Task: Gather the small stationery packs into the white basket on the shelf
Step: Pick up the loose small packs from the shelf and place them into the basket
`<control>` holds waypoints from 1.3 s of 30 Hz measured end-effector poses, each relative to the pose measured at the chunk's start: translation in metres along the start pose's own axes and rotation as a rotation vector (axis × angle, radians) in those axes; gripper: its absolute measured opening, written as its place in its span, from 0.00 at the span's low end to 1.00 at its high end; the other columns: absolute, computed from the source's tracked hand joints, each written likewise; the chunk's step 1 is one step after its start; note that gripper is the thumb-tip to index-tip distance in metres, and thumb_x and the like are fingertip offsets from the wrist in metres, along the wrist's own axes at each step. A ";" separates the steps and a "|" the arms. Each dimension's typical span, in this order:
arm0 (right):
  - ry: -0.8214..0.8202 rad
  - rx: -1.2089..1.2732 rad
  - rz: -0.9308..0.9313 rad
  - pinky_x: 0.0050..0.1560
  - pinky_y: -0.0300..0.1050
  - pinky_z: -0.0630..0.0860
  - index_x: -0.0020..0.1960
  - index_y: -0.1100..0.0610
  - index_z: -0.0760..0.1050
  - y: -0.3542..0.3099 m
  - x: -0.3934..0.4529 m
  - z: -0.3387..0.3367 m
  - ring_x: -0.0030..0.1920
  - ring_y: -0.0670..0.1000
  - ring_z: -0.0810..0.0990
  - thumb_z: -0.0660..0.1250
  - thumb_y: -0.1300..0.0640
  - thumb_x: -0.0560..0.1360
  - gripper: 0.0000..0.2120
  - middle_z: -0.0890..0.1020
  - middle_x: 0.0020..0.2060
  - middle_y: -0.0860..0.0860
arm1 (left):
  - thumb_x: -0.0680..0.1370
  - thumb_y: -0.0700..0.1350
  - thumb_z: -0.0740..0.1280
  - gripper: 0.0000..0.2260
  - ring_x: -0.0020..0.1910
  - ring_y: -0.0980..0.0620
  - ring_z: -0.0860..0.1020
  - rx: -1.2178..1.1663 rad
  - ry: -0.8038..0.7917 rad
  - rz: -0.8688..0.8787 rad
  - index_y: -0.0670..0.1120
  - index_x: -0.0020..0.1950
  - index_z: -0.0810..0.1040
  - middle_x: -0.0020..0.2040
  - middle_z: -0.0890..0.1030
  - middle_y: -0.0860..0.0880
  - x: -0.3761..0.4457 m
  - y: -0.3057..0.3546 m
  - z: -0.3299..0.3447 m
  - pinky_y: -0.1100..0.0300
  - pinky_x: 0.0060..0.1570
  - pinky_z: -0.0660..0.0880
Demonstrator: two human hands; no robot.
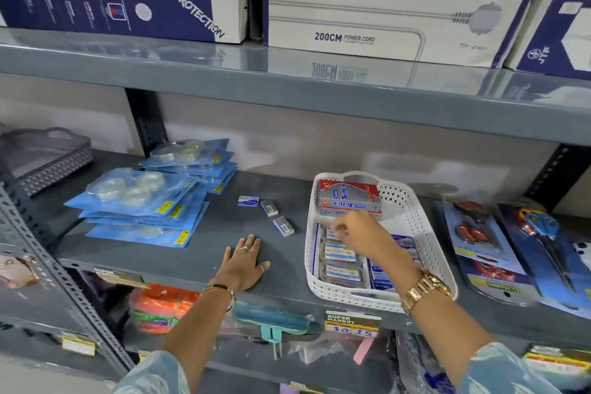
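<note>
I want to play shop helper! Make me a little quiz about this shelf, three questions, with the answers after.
1. True or false: the left hand is lying flat on the shelf.
2. How many small packs are still lying loose on the shelf between the tape packs and the white basket?
3. Where is the right hand? A) above the white basket B) on the scissors packs C) on the grey basket

Key
1. True.
2. Three: a blue pack and two grey packs.
3. A. Its fingers look pinched together, but what they hold is too small to tell.
</note>
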State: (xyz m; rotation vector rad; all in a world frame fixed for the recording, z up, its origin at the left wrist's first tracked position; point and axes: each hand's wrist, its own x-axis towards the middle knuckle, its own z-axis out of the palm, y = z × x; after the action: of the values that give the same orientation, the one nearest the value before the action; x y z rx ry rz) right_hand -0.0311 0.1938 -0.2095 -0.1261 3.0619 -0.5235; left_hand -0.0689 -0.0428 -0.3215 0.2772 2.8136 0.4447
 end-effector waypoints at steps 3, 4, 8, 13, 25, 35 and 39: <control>0.045 0.055 -0.024 0.58 0.48 0.76 0.60 0.58 0.77 -0.030 0.020 0.008 0.54 0.56 0.80 0.64 0.61 0.75 0.14 0.83 0.53 0.57 | 0.80 0.56 0.57 0.32 0.78 0.48 0.44 0.008 -0.011 0.014 0.44 0.78 0.47 0.79 0.45 0.48 0.002 -0.004 -0.005 0.48 0.76 0.43; 0.037 0.063 -0.038 0.59 0.47 0.75 0.61 0.57 0.77 -0.037 0.026 0.012 0.55 0.56 0.80 0.65 0.60 0.74 0.15 0.83 0.53 0.57 | 0.80 0.56 0.57 0.33 0.78 0.48 0.44 0.007 -0.015 0.023 0.44 0.78 0.47 0.79 0.45 0.48 0.004 -0.005 -0.006 0.48 0.76 0.43; -0.015 0.044 -0.059 0.57 0.48 0.75 0.60 0.59 0.76 -0.063 0.057 0.033 0.56 0.58 0.79 0.69 0.58 0.72 0.17 0.82 0.55 0.59 | 0.76 0.61 0.61 0.39 0.78 0.48 0.44 -0.020 -0.013 0.044 0.45 0.78 0.47 0.79 0.45 0.48 0.012 -0.018 -0.009 0.48 0.76 0.42; -0.117 -0.088 0.073 0.54 0.48 0.75 0.58 0.61 0.75 -0.075 0.093 0.064 0.56 0.59 0.79 0.72 0.52 0.70 0.20 0.79 0.57 0.60 | 0.74 0.65 0.61 0.43 0.78 0.48 0.40 -0.012 -0.048 0.068 0.47 0.78 0.43 0.79 0.42 0.50 0.022 -0.032 -0.006 0.49 0.75 0.38; -0.239 -0.081 0.219 0.47 0.43 0.75 0.51 0.63 0.79 -0.072 0.130 0.077 0.54 0.58 0.81 0.75 0.53 0.64 0.19 0.83 0.52 0.60 | 0.74 0.64 0.61 0.43 0.77 0.49 0.37 -0.027 -0.072 0.084 0.47 0.78 0.41 0.79 0.39 0.51 0.024 -0.032 -0.005 0.49 0.74 0.35; -0.202 0.708 0.341 0.42 0.47 0.82 0.56 0.74 0.75 -0.069 0.122 0.050 0.38 0.57 0.79 0.64 0.70 0.74 0.12 0.77 0.46 0.68 | 0.74 0.65 0.60 0.43 0.77 0.49 0.38 -0.026 -0.065 0.066 0.47 0.78 0.43 0.79 0.41 0.51 0.023 -0.031 -0.005 0.49 0.75 0.36; -0.216 0.773 0.290 0.36 0.41 0.82 0.59 0.71 0.75 -0.061 0.109 0.037 0.38 0.54 0.79 0.64 0.68 0.75 0.13 0.77 0.49 0.63 | 0.74 0.65 0.60 0.42 0.78 0.48 0.40 -0.025 -0.049 0.069 0.47 0.78 0.44 0.79 0.42 0.50 0.020 -0.029 -0.007 0.48 0.74 0.36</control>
State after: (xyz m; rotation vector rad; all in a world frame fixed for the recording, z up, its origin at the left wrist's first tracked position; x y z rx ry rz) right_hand -0.1330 0.1146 -0.2259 0.2573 2.3965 -1.4761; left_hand -0.0937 -0.0675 -0.3299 0.3751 2.7556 0.4818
